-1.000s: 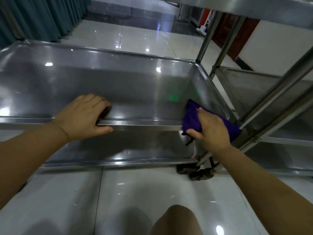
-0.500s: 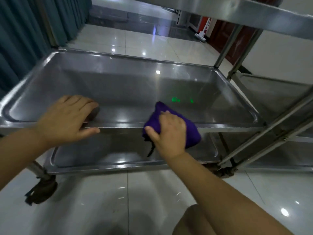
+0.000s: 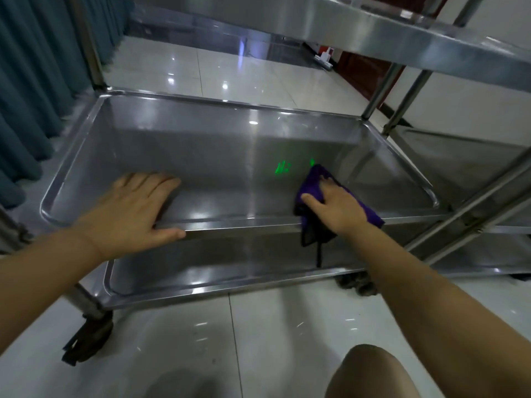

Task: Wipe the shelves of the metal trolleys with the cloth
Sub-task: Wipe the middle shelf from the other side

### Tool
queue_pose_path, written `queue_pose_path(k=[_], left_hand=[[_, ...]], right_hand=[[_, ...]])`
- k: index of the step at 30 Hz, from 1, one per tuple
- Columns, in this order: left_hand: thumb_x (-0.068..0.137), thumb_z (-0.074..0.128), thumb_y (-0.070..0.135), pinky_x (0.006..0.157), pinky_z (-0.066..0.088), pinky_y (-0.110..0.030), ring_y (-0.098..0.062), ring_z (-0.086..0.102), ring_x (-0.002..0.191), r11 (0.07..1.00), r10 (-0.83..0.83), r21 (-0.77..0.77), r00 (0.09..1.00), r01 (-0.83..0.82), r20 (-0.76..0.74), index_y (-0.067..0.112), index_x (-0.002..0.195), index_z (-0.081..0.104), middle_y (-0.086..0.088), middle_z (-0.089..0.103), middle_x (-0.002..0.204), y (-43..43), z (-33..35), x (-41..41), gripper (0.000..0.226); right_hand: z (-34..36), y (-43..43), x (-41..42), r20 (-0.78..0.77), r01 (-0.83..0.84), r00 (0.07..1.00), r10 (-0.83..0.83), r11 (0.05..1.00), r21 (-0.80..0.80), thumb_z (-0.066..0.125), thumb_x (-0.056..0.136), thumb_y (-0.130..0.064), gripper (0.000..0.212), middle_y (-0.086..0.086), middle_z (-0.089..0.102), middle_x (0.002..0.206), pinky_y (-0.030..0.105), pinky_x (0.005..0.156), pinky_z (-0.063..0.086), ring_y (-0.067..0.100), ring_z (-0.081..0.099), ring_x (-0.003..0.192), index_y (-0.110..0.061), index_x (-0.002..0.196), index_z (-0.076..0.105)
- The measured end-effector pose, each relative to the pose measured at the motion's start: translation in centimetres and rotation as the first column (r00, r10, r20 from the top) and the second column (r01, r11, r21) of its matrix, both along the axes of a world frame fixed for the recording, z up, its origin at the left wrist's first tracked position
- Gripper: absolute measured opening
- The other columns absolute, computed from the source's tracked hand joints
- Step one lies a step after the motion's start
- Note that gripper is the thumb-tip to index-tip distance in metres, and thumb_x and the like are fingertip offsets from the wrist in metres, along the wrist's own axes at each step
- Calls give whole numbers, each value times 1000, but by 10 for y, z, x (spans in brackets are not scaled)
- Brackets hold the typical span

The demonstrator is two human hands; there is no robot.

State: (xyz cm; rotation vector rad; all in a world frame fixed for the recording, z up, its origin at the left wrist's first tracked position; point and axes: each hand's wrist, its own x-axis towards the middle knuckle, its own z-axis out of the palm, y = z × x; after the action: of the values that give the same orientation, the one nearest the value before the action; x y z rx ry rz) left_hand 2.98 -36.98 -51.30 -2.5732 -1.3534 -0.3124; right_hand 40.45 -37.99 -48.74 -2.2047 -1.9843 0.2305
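The steel trolley's middle shelf (image 3: 201, 150) is a shallow tray right in front of me. My left hand (image 3: 132, 208) rests on its front rim (image 3: 238, 222), fingers laid over the edge into the tray and thumb along the rim's front. Right of the middle, my right hand (image 3: 339, 205) holds a purple cloth (image 3: 313, 179) down on the tray floor beside the front rim. Part of the cloth hangs over the rim, with a dark string dangling below. The lower shelf (image 3: 201, 271) shows underneath and the top shelf (image 3: 402, 38) overhead.
A second steel trolley (image 3: 474, 159) stands close on the right, its posts (image 3: 485, 193) crossing near my right arm. Teal curtains (image 3: 28, 81) hang at the left. A castor (image 3: 86, 340) sits on the glossy tiled floor, and my knee (image 3: 370, 372) is at the bottom.
My right hand slid the cloth left along the front rim, away from the shelf's right corner, and now reaches slightly further into the tray. My left hand stayed on the rim.
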Motion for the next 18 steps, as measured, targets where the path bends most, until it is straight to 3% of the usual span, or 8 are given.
queue_pose_path(k=[3, 5, 8, 11, 18], left_hand=[[75, 34, 75, 93, 32, -42, -36, 54, 105, 1000, 11, -17, 1000, -11, 29, 2, 128, 51, -19, 57, 121, 0, -1, 0, 92], [73, 37, 74, 92, 38, -44, -36, 53, 107, 999, 16, -36, 999, -15, 38, 3, 128, 51, -17, 57, 121, 0, -1, 0, 91], [72, 39, 73, 91, 28, -40, -30, 44, 108, 999, 3, -34, 999, -1, 45, 5, 123, 55, -14, 57, 120, 2, -3, -1, 86], [71, 40, 72, 90, 25, -39, -27, 39, 108, 1000, -5, -23, 998, 7, 65, 5, 120, 56, -14, 58, 117, 3, -3, -2, 84], [68, 38, 79, 93, 27, -39, -29, 46, 109, 998, 40, -57, 996, -36, 83, 5, 120, 55, -12, 57, 119, 4, -7, -5, 91]], right_hand=[[4, 9, 50, -8, 212, 977, -212, 976, -58, 43, 95, -52, 58, 20, 50, 135, 36, 98, 35, 35, 48, 120, -7, 132, 47], [2, 18, 57, 34, 277, 961, -275, 958, -79, 38, 96, -54, 63, 20, 44, 140, 40, 103, 33, 34, 42, 125, -6, 136, 42], [-2, 34, 34, 96, 298, 952, -291, 952, -70, 32, 97, -55, 69, 20, 35, 147, 44, 109, 28, 34, 32, 134, -2, 141, 35], [-9, 51, -22, 157, 204, 968, -197, 979, -25, 33, 98, -53, 67, 22, 38, 145, 42, 107, 30, 35, 34, 133, 1, 138, 39], [-18, 68, -186, 137, -238, 960, 243, 970, -56, 27, 98, -57, 73, 8, 11, 161, 37, 119, 8, 23, 8, 148, -10, 152, 19]])
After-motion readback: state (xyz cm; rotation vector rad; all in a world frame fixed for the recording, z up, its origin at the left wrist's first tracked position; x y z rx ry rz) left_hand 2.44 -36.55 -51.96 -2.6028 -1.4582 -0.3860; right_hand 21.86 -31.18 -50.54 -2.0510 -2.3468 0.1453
